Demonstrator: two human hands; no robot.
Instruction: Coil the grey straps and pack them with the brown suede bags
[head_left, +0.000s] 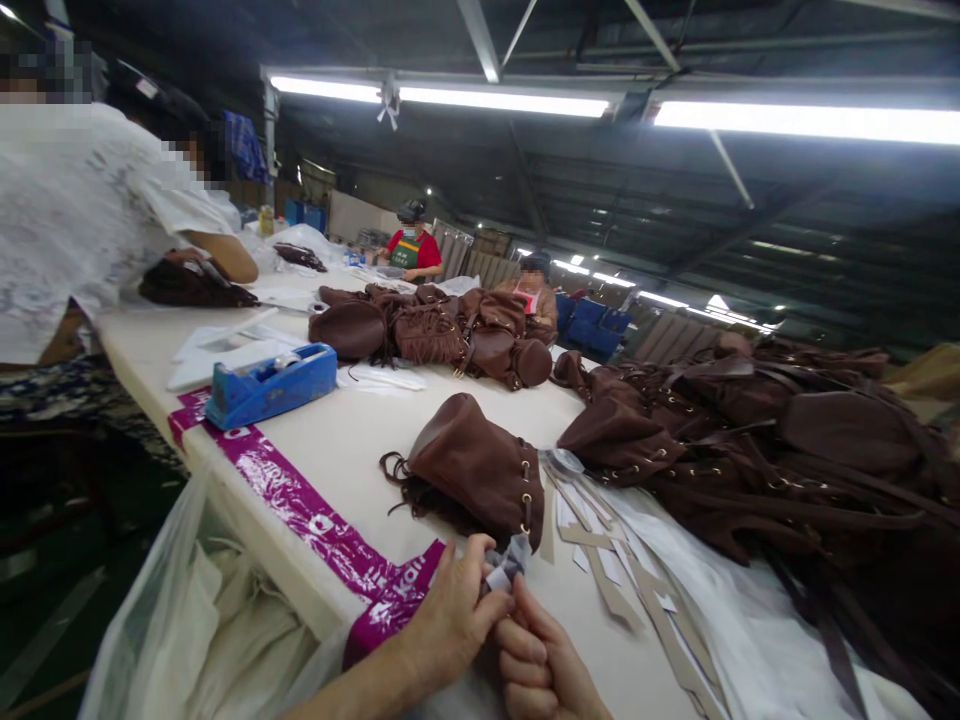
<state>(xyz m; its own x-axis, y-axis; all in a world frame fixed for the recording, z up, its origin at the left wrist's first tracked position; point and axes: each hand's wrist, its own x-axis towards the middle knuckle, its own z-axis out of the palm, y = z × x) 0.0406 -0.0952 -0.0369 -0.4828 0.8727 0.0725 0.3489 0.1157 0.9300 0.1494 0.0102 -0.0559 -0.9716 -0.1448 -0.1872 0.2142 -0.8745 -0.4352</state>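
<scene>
My left hand and my right hand meet at the near edge of the white table. Both are closed in a pinch on a small grey-white paper piece between the fingertips. Just beyond the hands lies a brown fringed leather bag on its side, its eyelet-lined mouth toward me. The paper piece touches the bag's lower rim.
A big heap of brown bags and straps fills the right side. Cardboard strips lie near my hands. A blue tape dispenser and more bags sit farther back. Magenta tape lines the table edge. Other people work left and beyond.
</scene>
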